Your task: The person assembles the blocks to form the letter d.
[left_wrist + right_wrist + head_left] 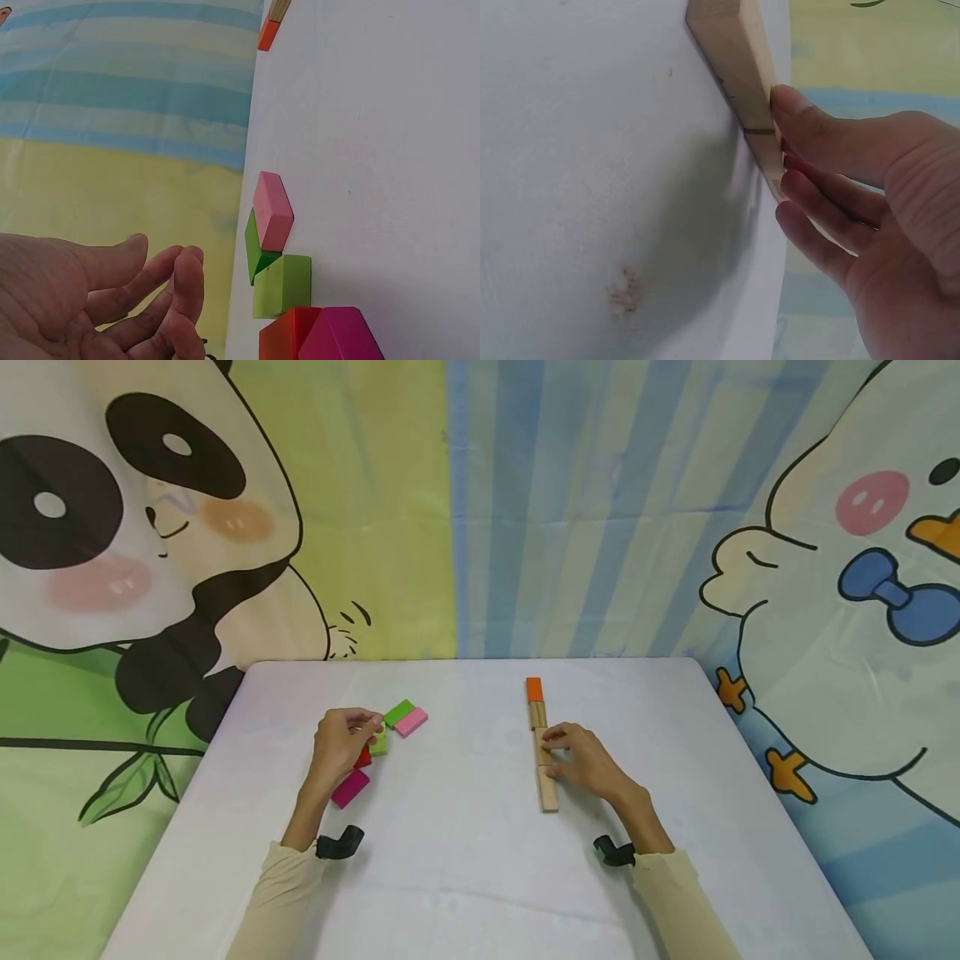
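Observation:
A line of plain wooden blocks (543,760) runs away from me at centre right of the white table (450,843), with an orange block (534,689) at its far end. My right hand (553,753) rests against the line's right side, thumb and fingertips (789,105) touching the wood (739,67) without wrapping it. My left hand (366,727) hovers at a cluster of coloured blocks, fingers loosely curled (161,266) and holding nothing. The cluster has a light green block (283,285), a dark green block (255,247), a pink block (271,208), a red block (283,337) and a magenta block (350,788).
The table is backed by a cartoon cloth with a panda (112,527) at left and a duck (862,568) at right. Bare tabletop lies between the two hands and along the near edge. A small black camera mount (339,842) sits at each wrist.

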A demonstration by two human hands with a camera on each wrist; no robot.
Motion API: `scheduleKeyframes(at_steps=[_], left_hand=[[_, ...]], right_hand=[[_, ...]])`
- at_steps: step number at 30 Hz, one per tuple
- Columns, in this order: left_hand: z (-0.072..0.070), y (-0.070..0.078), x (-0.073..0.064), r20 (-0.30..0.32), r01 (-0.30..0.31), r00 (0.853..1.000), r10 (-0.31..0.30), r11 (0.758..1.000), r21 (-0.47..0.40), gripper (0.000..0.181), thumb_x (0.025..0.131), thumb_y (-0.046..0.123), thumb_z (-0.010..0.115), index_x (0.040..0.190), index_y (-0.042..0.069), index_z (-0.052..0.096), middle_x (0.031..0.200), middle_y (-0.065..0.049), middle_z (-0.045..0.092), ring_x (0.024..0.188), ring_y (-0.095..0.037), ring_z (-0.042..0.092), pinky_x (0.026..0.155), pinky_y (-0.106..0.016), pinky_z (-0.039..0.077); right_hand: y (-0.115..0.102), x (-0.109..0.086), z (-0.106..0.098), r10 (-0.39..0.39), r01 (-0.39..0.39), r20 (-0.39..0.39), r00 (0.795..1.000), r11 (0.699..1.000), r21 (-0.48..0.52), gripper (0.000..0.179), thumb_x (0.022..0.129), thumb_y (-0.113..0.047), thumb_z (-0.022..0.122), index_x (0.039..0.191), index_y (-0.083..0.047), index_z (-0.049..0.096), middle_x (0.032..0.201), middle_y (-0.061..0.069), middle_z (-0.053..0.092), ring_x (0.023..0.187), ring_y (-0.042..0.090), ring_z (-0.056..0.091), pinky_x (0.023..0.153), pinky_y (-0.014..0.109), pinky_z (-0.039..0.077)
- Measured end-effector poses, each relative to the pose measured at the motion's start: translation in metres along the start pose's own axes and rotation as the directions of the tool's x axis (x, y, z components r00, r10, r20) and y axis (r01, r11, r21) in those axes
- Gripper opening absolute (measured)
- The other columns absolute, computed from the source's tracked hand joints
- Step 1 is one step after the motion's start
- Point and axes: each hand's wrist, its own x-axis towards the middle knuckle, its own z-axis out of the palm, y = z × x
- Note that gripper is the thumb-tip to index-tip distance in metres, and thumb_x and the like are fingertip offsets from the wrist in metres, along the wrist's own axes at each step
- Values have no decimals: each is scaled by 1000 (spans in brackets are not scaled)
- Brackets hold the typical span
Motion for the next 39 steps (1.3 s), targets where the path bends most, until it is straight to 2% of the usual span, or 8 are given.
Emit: scheduleKeyframes(at_steps=[7,13,19,25,29,32,34,39], left_hand=[[-5,-5,-1,-14,10,1000,-10,1000,8,31,108,23,71,121,-4,78,108,-26,81,92,-40,80,69,-19,54],[-7,-9,-1,-19,9,1000,-8,1000,26,32,108,24,70,121,-4,78,107,-26,82,90,-37,80,69,-20,51],[-7,-13,-2,-23,16,1000,-15,999,33,31,108,23,71,120,-5,78,106,-25,82,90,-36,80,66,-19,50],[-11,-16,-3,-24,35,999,-35,999,30,32,108,23,70,122,-5,77,108,-26,82,95,-36,78,66,-17,50],[-14,-16,-3,-38,37,999,-35,998,57,32,109,24,69,122,-3,78,107,-23,82,100,-34,75,73,-20,50],[-15,-16,-4,-50,44,998,-40,996,78,32,109,26,69,123,0,79,108,-21,82,104,-35,74,82,-25,51],[-15,-16,-5,-52,52,998,-47,995,84,32,109,27,69,123,0,80,109,-21,82,106,-36,73,85,-28,51],[-16,-15,-7,-51,64,997,-60,995,73,33,110,27,68,124,0,79,111,-21,83,108,-37,75,86,-28,52]], right_hand=[[-2,3,2,-7,7,-6,1000,1000,29,48,87,1,89,131,11,73,138,19,70,135,41,63,117,60,48],[-1,6,2,-52,52,0,999,998,38,45,86,2,89,127,12,74,136,21,71,133,43,65,115,59,50],[2,9,3,-55,55,-1,999,998,43,46,85,3,90,128,12,74,136,20,72,133,43,66,115,58,51],[-1,11,2,-63,63,6,998,998,2,45,85,4,90,127,12,75,135,21,72,132,43,65,115,60,50],[-3,12,0,-70,70,5,998,995,-64,46,83,1,92,127,8,77,136,21,71,122,41,65,106,60,52],[-5,13,-2,-68,69,9,998,992,-105,50,81,-3,95,128,3,78,142,22,67,126,40,60,107,60,51],[-5,13,-4,-68,69,15,998,989,-132,53,80,-5,96,129,1,77,148,22,64,136,42,56,114,62,48],[-6,13,-10,-59,63,32,998,989,-134,55,79,-9,98,129,-1,78,156,24,59,148,45,51,119,65,44]])
